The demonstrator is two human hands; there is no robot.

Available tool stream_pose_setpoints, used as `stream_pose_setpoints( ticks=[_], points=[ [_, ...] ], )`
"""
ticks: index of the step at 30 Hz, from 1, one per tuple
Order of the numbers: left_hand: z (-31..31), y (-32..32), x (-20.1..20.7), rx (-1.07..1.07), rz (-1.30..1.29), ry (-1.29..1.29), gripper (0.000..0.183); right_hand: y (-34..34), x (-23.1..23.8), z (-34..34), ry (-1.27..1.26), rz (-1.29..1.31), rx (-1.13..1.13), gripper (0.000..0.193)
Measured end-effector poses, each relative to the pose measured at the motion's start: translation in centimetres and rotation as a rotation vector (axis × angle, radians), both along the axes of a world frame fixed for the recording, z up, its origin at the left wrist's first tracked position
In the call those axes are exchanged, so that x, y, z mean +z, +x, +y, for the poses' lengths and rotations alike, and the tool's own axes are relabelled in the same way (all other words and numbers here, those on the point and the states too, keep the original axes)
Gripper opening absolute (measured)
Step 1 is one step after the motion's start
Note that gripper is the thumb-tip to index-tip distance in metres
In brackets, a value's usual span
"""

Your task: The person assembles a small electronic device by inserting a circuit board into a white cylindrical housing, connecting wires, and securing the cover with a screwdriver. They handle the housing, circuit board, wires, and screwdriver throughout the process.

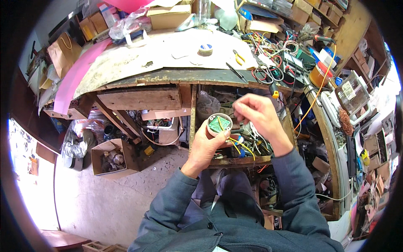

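My left hand [205,143] is wrapped round a small round white housing [211,129] with a green circuit board [220,123] inside it. From the board yellow wires [241,147] trail down over the drawer's front edge. To the right of the housing and apart from it, my right hand [260,115] is raised over the open drawer with its fingers curled in. Whether anything small is between those fingertips is hidden. Beneath both hands the wooden drawer [239,162] holds a jumble of hand tools [260,140] and a clear plastic bag [208,103].
On the bench [168,50] lie a tape roll [205,50], yellow-handled pliers [239,58] and a black pen-like tool [236,73]. Tangled test leads [277,54] crowd its right end, near a soldering iron [324,39] with an orange cord. A cardboard box [115,158] stands on the floor at left.
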State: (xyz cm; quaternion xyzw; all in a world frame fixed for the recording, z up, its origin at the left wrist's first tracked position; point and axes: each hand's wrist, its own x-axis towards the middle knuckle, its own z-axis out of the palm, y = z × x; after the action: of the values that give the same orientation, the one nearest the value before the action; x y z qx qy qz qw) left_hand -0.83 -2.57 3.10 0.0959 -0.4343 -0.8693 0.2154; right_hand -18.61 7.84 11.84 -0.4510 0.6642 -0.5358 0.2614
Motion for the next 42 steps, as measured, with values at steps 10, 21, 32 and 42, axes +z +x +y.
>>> stream_pose_setpoints(
  ticks=[10,21,32,42],
  points=[
    [0.4,-0.1,-0.5,0.135,0.023,-0.170,0.055,-5.3,0.8,-16.4,-0.004,0.949,-0.193,0.032],
    [0.5,-0.2,-0.5,0.123,0.081,-0.133,0.061,-4.9,1.3,-22.0,0.306,0.915,-0.236,0.044],
    [0.1,-0.1,-0.6,0.100,0.128,-0.152,0.056,-5.5,3.0,-19.6,0.162,0.775,-0.267,0.069],
    [0.3,0.0,-0.6,0.109,0.123,-0.154,0.058,-1.6,3.0,-6.6,-0.090,0.298,0.065,0.063]
  ],
)
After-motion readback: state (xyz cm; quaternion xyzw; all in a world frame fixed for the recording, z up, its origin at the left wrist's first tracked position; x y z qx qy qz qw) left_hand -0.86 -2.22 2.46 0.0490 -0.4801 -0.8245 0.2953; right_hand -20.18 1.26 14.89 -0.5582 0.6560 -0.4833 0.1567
